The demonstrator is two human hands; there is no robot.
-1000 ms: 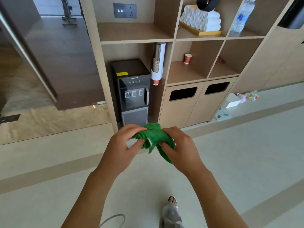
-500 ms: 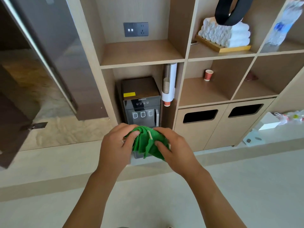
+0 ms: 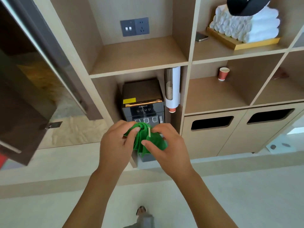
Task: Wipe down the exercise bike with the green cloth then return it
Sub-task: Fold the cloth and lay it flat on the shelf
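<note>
A bunched green cloth [image 3: 144, 137] with a small white tag sits between both my hands in front of my chest. My left hand [image 3: 115, 143] pinches its upper left folds with thumb and fingers. My right hand [image 3: 167, 148] grips the right side, thumb pressed into the fabric. The exercise bike is out of sight in this view.
A wooden shelf unit [image 3: 139, 63] fills the view ahead. It holds a black water dispenser [image 3: 143, 102], a cup holder [image 3: 172, 86], a red paper cup [image 3: 223, 73], rolled white towels [image 3: 246, 25] on a tray and two bin slots [image 3: 212, 122]. An open dark glass door [image 3: 32, 71] stands on the left.
I have moved closer to the shelf unit, which looms larger and higher. Both hands keep working the cloth into a tighter bundle.
</note>
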